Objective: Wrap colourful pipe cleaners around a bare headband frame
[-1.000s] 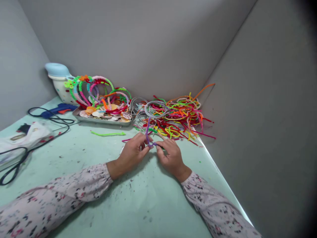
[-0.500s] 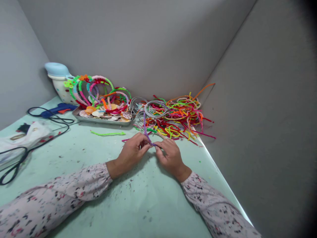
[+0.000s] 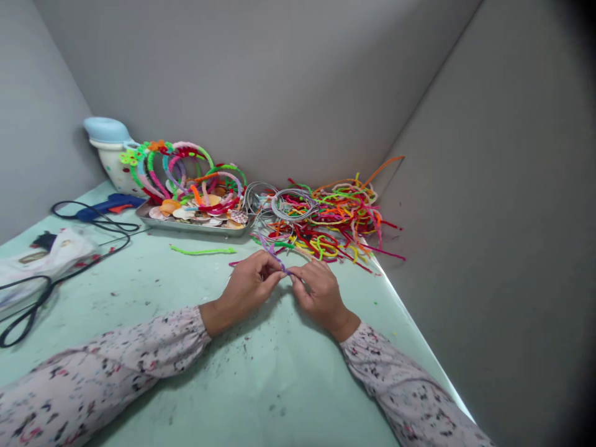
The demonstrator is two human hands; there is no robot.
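Note:
My left hand (image 3: pixel 249 287) and my right hand (image 3: pixel 320 290) meet at the fingertips over the pale green table (image 3: pixel 195 372). Both pinch a purple pipe cleaner (image 3: pixel 274 254), whose free end leans away from me towards the left. Just beyond my fingers lies a tangled heap of coloured pipe cleaners (image 3: pixel 333 220) with a few grey wire rings (image 3: pixel 286 203). A loose green pipe cleaner (image 3: pixel 203 251) lies on the table to the left of my hands.
A metal tray (image 3: pixel 186 225) holds shells and wrapped colourful hoops (image 3: pixel 184 171). Behind it stands a white jar with a blue lid (image 3: pixel 109 149). A blue glue gun (image 3: pixel 109 205) with black cord, a plastic bag (image 3: pixel 41 254) and grey walls bound the table.
The purple pipe cleaner's free end has dropped from nearly upright to a low lean towards the left. My hands stayed where they were, fingers working.

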